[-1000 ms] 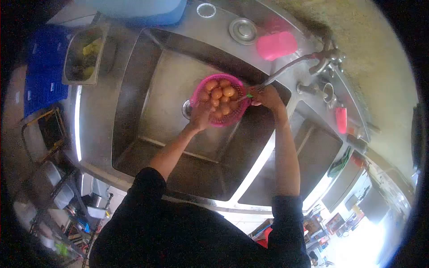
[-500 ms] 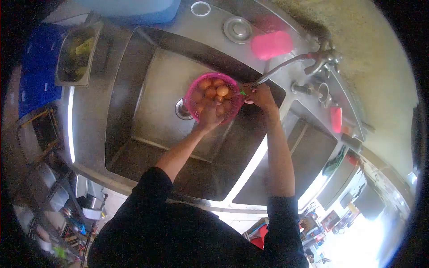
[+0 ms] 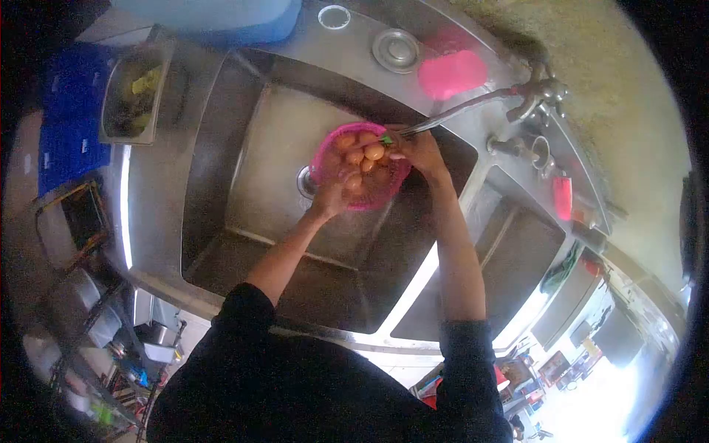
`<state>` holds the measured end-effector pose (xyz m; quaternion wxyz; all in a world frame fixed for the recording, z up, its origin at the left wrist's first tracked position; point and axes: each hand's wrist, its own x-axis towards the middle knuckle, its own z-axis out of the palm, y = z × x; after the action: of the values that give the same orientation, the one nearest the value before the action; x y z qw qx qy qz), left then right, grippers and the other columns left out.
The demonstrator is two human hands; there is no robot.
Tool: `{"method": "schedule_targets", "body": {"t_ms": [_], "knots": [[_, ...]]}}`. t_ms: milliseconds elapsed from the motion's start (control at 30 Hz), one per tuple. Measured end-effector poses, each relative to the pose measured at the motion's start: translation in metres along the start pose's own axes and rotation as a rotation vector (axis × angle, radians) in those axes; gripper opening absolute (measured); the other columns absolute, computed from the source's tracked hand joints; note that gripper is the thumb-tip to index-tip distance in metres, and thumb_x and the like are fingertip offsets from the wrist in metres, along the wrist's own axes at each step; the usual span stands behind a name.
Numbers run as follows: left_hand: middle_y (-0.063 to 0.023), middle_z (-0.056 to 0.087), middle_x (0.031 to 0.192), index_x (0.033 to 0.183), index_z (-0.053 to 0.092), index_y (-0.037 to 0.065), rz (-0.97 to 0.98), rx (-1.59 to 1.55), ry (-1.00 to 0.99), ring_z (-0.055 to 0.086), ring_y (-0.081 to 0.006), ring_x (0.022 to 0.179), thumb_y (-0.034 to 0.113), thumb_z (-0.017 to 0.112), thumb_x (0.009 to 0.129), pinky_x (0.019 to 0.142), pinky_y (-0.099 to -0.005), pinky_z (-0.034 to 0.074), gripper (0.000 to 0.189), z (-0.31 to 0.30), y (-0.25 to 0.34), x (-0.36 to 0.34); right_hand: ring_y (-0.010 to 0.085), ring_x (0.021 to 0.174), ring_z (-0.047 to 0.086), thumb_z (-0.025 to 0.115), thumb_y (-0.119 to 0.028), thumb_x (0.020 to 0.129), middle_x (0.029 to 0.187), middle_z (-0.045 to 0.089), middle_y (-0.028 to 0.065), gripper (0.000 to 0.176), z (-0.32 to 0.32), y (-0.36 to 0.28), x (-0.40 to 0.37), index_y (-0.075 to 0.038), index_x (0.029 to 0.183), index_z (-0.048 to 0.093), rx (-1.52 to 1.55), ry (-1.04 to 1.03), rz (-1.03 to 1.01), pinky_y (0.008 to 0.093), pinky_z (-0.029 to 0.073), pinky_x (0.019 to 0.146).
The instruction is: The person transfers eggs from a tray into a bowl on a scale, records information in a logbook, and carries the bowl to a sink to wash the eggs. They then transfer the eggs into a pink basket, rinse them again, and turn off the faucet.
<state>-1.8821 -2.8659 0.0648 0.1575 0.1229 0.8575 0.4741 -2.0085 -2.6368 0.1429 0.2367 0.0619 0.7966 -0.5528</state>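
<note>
Brown eggs (image 3: 374, 151) sit in a round pink plastic basket (image 3: 399, 183) inside the large steel sink. My left hand (image 3: 334, 198) reaches over the basket's near left side, its fingers down among the eggs and blurred, so their grip does not show. At the basket's upper right, my right hand (image 3: 422, 153) is closed around the end of the long metal faucet spout (image 3: 465, 109). A small green piece (image 3: 385, 139) shows at the spout's tip, over the eggs.
The steel sink (image 3: 284, 140) has a drain (image 3: 306, 183) left of the basket, and a second basin (image 3: 509, 255) lies to the right. Along the back ledge are a pink object (image 3: 452, 74) and a round metal lid (image 3: 395, 51). A metal pan (image 3: 133, 96) stands at left.
The spout's tip has swung left and slightly up over the eggs with my right hand. My left hand has shifted left and down toward the basket's near edge.
</note>
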Motion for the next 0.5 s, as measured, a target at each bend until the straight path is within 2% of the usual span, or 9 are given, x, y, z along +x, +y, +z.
{"method": "schedule_targets", "body": {"t_ms": [67,133,167,233,300,333,433,467,500], "knots": [[-0.0174,0.054,0.127,0.129,0.049,0.009,0.022,0.003,-0.018,0.049,-0.0384,0.123,0.009,0.070,0.075,0.106,-0.0459,0.038,0.058,-0.003,-0.004,-0.004,0.0255,0.076,0.072,0.067,-0.027,0.083,0.091,0.073,0.0129,0.034,0.002,0.003,-0.003,-0.007,0.111,0.070,-0.210,0.132,-0.055,0.0378,0.059,0.073],[-0.0174,0.055,0.127,0.129,0.049,0.009,0.024,0.047,-0.027,0.049,-0.0383,0.122,0.006,0.069,0.075,0.105,-0.0466,0.039,0.058,-0.004,-0.007,-0.005,0.0234,0.072,0.071,0.067,-0.021,0.085,0.090,0.072,0.0133,0.034,-0.007,-0.001,-0.009,-0.002,0.113,0.066,-0.491,0.085,-0.014,0.0351,0.059,0.069],[-0.0177,0.055,0.126,0.129,0.049,0.008,-0.010,0.030,-0.030,0.050,-0.0378,0.121,0.005,0.069,0.075,0.105,-0.0462,0.040,0.057,-0.007,-0.004,-0.006,0.0211,0.071,0.070,0.068,-0.017,0.086,0.091,0.071,0.0135,0.035,-0.017,-0.022,-0.015,0.002,0.115,0.063,-0.666,-0.031,0.054,0.0320,0.060,0.067],[-0.0181,0.055,0.125,0.127,0.050,0.007,-0.075,-0.003,-0.039,0.052,-0.0369,0.119,0.003,0.068,0.076,0.103,-0.0455,0.042,0.054,-0.009,0.001,-0.006,0.0185,0.070,0.069,0.069,-0.013,0.088,0.092,0.071,0.0135,0.035,-0.028,-0.039,-0.028,0.005,0.117,0.061,-0.554,-0.190,0.215,0.0289,0.060,0.064],[-0.0175,0.057,0.121,0.126,0.051,0.006,-0.017,-0.076,0.035,0.056,-0.0337,0.114,0.003,0.066,0.080,0.097,-0.0424,0.046,0.048,-0.004,0.008,0.000,0.0179,0.071,0.069,0.069,-0.016,0.089,0.092,0.071,0.0129,0.033,-0.037,-0.041,-0.036,0.002,0.115,0.063,0.022,-0.255,0.380,0.0291,0.059,0.063],[-0.0172,0.058,0.119,0.125,0.052,0.006,0.012,-0.112,0.073,0.058,-0.0321,0.112,0.002,0.065,0.082,0.094,-0.0408,0.049,0.045,0.001,0.012,0.005,0.0160,0.073,0.069,0.067,-0.023,0.091,0.091,0.071,0.0114,0.033,-0.035,-0.016,-0.037,0.000,0.115,0.064,0.086,-0.306,0.162,0.0285,0.057,0.061],[-0.0149,0.061,0.111,0.124,0.053,0.005,-0.160,-0.407,0.016,0.062,-0.0261,0.104,0.002,0.061,0.088,0.084,-0.0345,0.053,0.037,0.018,0.044,0.025,0.0139,0.073,0.066,0.066,-0.025,0.092,0.085,0.069,0.0067,0.036,-0.004,-0.021,-0.039,0.001,0.117,0.063,0.261,-0.186,0.193,0.0274,0.055,0.064],[-0.0136,0.063,0.105,0.124,0.052,0.004,-0.102,-0.446,0.193,0.064,-0.0219,0.095,0.009,0.056,0.095,0.076,-0.0316,0.053,0.030,0.025,0.053,0.030,0.0144,0.082,0.064,0.066,-0.025,0.093,0.089,0.065,0.0052,0.040,0.003,-0.024,-0.038,0.000,0.124,0.059,0.165,-0.152,0.183,0.0268,0.054,0.075],[-0.0136,0.063,0.104,0.124,0.052,0.003,-0.228,-0.479,0.157,0.064,-0.0215,0.092,0.011,0.055,0.095,0.074,-0.0318,0.053,0.030,0.028,0.059,0.038,0.0150,0.086,0.063,0.067,-0.024,0.093,0.092,0.065,0.0053,0.042,0.015,-0.023,-0.041,-0.001,0.126,0.057,0.206,-0.037,0.112,0.0268,0.053,0.078]]}}
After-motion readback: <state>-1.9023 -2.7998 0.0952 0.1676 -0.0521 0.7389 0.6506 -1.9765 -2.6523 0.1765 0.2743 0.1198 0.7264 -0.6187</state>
